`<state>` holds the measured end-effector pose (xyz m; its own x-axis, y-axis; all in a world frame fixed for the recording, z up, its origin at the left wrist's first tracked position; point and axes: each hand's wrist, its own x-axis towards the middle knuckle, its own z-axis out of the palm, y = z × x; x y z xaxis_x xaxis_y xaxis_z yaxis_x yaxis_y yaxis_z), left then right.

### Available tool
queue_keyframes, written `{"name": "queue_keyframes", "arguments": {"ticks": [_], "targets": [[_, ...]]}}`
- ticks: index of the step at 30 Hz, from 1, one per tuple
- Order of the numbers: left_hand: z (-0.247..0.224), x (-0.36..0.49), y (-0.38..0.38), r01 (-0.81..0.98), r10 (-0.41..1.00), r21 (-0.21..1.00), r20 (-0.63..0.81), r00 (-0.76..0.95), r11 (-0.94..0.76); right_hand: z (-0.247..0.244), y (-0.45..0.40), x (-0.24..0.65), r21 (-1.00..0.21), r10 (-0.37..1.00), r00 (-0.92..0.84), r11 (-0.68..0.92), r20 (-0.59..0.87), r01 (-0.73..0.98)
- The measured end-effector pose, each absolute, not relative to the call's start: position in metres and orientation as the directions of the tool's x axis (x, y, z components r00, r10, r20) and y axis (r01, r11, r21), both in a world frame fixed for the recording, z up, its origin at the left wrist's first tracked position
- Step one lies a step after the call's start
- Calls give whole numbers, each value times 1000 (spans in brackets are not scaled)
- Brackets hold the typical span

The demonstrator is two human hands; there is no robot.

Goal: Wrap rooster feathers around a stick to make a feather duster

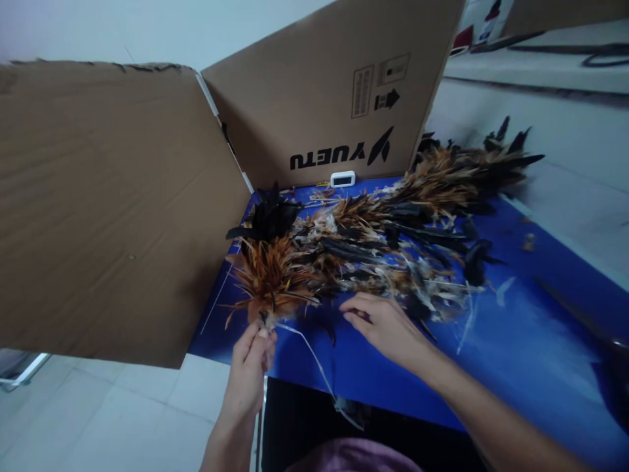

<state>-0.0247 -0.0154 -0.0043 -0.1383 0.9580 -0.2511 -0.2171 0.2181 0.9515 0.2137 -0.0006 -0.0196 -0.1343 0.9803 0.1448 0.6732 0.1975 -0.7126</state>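
My left hand is closed around the base of a bunch of orange-brown feathers, which fans out away from me. From that base a thin white string trails down over the front edge of the blue tabletop. My right hand hovers or rests just in front of a long heap of brown and black feathers, its fingers curled together. Something small and dark may be between those fingers, but I cannot make it out. Black feathers stand behind the held bunch.
Cardboard panels wall off the left and back, the rear one printed with upside-down lettering. A small white device with a dark display sits at its foot. More dark feathers reach past the table's far right edge.
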Motion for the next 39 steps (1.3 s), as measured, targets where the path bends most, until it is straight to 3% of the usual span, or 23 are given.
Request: {"name": "queue_keyframes", "arguments": {"ticks": [4,9,14,19,21,23,26,29,32,39], "targets": [[2,-29,-20,-280,924,930,-306,-228,239,-15,26,189,-542,942,-299,334,154,771],[3,-34,-24,-275,910,924,-335,-246,266,-25,59,168,-304,927,-346,375,147,876],[-2,-40,-25,-275,914,928,-321,-249,252,-25,70,174,-327,930,-340,368,144,870],[-7,-42,-20,-300,913,914,-344,-217,273,-12,58,209,-497,942,-304,333,140,801],[-8,-41,-18,-316,916,909,-344,-207,271,-8,50,220,-426,964,-228,267,140,864],[-8,-41,-16,-324,927,911,-324,-186,254,-4,41,220,-259,963,-146,204,225,944],[-8,-39,-16,-330,935,912,-311,-168,244,-6,31,197,-145,925,-217,272,311,951],[-6,-39,-18,-329,930,909,-324,-175,255,-16,28,165,-201,910,-367,402,193,893],[-3,-41,-21,-323,915,910,-338,-219,259,-25,31,151,-230,915,-398,403,73,886],[-1,-48,-22,-331,884,904,-369,-286,271,-23,43,184,-427,912,-404,392,68,815]]}}
